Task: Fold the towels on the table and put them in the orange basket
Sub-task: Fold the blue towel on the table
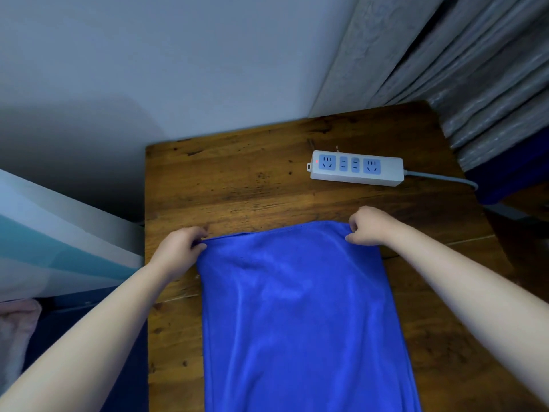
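A blue towel (300, 316) lies lengthwise on the wooden table (237, 185), running from mid-table down past the bottom edge of the view. My left hand (179, 248) pinches the towel's far left corner. At the far right corner, my right hand (371, 226) pinches the cloth the same way. The far edge of the towel stretches between the two hands. No orange basket is in view.
A white power strip (356, 168) with a lit red lamp lies at the table's far right, its cable running off the right edge. A wall stands behind the table, grey curtains (475, 69) at the right, a white and teal object (44, 242) at the left.
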A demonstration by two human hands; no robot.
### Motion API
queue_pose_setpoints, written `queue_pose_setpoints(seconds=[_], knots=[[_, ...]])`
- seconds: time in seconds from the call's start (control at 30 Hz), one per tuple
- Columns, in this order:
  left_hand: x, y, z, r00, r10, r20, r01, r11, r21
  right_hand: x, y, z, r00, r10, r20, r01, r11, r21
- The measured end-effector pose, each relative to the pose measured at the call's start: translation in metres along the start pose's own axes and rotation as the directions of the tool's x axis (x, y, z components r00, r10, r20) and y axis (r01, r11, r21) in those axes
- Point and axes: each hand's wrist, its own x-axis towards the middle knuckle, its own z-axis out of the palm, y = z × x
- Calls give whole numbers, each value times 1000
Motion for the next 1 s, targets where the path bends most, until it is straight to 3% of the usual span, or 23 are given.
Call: queue_pose_setpoints(seconds=[0.13, 0.27, 0.37, 0.63, 0.77, 1.0], knots=[[-3, -2, -3, 1000, 6, 19, -7, 999, 40, -1, -3, -2, 996, 23, -92, 2, 964, 265], [-7, -5, -2, 1000, -29, 1, 29, 1000, 9, -3, -2, -5, 985, 60, -160, 9, 916, 400], [-9, -7, -1, 999, -38, -10, 38, 999, 8, -3, 1, -9, 985, 45, -167, 18, 933, 358], [-17, -8, 0, 997, -60, -39, 59, 998, -17, -11, -4, -15, 983, -108, -148, 117, 992, 53], [-21, -7, -1, 997, -61, -54, 60, 998, -19, -12, 0, -15, 983, -116, -142, 105, 991, -80], [-38, -9, -5, 989, -77, -123, 72, 997, -41, -29, 19, -23, 971, -107, -213, 138, 981, 137]])
